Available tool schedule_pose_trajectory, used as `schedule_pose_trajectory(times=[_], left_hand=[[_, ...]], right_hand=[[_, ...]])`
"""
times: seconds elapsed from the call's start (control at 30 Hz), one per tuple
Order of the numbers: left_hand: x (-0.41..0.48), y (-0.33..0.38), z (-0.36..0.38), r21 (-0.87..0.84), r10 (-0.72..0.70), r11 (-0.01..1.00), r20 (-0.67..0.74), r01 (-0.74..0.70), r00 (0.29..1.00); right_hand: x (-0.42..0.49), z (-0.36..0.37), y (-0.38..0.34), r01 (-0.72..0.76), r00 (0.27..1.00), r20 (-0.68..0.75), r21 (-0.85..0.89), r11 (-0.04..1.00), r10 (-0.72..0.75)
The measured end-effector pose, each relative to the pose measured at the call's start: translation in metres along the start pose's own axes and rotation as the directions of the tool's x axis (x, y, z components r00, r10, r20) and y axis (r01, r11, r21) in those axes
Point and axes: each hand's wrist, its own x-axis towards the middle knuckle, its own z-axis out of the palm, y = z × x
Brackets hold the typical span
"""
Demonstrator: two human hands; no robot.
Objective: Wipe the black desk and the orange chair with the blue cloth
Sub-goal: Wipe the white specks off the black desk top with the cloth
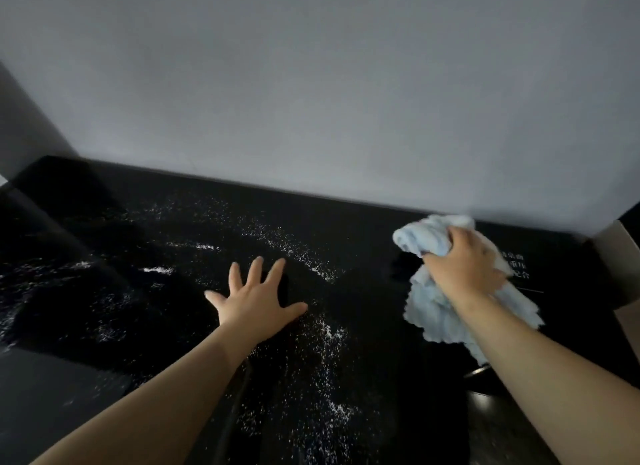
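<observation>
My right hand (464, 267) grips the bunched blue cloth (433, 312) at three o'clock over the black desk (363, 243), my left hand (256, 302) splayed flat mid-desk, so I'd press down and sweep toward nine o'clock, gathering the white specks (325, 329).

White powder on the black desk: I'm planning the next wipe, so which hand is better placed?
The right hand: it grips the crumpled light-blue cloth over the glossy black desk. The left hand lies flat, fingers spread, beside the scattered white powder, holding nothing.
</observation>
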Motion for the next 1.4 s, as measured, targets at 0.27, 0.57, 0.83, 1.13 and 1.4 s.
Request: schedule_pose_trajectory(times=[0.27, 0.57, 0.83, 1.13, 1.4], left_hand=[[0.019, -0.012, -0.002, -0.077, -0.116, 0.989, 0.113, 0.125, 0.987], [0.021, -0.015, 0.002, -0.011, -0.114, 0.993, 0.095, 0.115, 0.989], [0.021, -0.014, 0.002, -0.001, -0.114, 0.993, 0.112, 0.115, 0.987], [0.018, -0.015, 0.0, 0.005, -0.104, 0.995, 0.109, 0.104, 0.989], [0.019, -0.014, 0.003, 0.001, -0.109, 0.994, 0.092, 0.109, 0.99]], right_hand=[[0.026, 0.035, -0.07, 0.011, 0.989, 0.144, -0.183, 0.983, 0.016], [-0.017, 0.052, -0.08, 0.408, 0.898, -0.015, 0.408, 0.817, -0.441], [0.003, 0.046, -0.062, 0.418, 0.893, 0.298, -0.276, 0.866, -0.336], [0.008, 0.029, -0.039, 0.506, 0.861, -0.023, -0.055, 0.861, -0.507], [-0.065, 0.047, -0.053, 0.688, 0.68, 0.112, 0.245, 0.683, -0.725]])
